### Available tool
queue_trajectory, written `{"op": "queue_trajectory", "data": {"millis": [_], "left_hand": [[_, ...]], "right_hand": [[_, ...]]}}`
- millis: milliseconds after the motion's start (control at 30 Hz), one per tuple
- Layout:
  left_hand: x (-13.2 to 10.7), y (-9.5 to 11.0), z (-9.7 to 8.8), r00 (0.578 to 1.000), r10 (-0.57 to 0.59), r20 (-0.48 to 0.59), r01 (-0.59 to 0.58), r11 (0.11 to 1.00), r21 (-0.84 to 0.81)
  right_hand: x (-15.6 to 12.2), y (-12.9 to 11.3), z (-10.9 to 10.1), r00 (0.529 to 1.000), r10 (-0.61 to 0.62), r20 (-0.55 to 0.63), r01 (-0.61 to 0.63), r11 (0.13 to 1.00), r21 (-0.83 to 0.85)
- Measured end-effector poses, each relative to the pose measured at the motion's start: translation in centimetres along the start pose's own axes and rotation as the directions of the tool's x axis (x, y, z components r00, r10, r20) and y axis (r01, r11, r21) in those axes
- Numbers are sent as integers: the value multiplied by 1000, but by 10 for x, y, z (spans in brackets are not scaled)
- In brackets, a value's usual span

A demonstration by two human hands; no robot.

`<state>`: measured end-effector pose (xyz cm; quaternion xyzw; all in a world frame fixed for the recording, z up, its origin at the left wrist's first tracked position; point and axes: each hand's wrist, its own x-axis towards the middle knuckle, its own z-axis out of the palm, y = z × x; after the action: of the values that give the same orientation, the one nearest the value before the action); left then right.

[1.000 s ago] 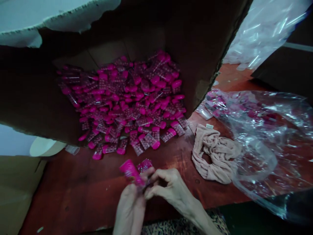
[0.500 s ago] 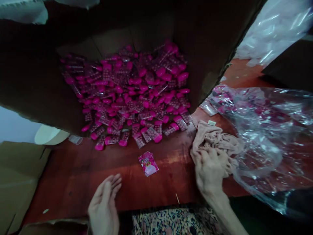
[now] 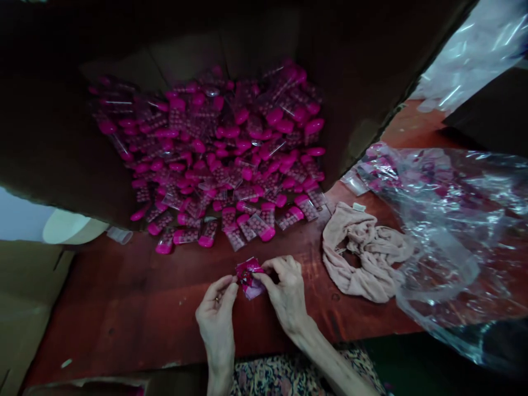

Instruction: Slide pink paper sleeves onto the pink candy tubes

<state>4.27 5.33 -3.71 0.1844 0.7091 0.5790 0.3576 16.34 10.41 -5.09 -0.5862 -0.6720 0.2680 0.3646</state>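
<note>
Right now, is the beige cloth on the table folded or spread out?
Bunched, neither folded nor spread: the beige cloth lies in rumpled loose twists.

Pink packet (image 3: pixel 247 276) — its print hidden by fingers (image 3: pixel 270 269)

One left hand (image 3: pixel 216 313), one right hand (image 3: pixel 286 291), one pink packet (image 3: pixel 248 278) (heaped packets (image 3: pixel 206 165) uncountable)

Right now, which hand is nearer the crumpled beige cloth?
Right. The right hand sits left of the cloth, apart from it; the left hand is further left, on the far side of the pink packet both hands hold.
</note>
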Motion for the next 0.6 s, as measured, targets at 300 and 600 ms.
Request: {"op": "queue_trajectory", "data": {"millis": [300, 600], "left_hand": [[1, 26, 36, 955, 10, 297, 48, 981, -187], [-4, 26, 41, 936, -222, 275, 307, 896, -321]], "right_hand": [[4, -17, -20, 991, 99, 87, -126, 914, 387], [-2, -25, -27, 979, -204, 31, 187, 942, 279]]}}
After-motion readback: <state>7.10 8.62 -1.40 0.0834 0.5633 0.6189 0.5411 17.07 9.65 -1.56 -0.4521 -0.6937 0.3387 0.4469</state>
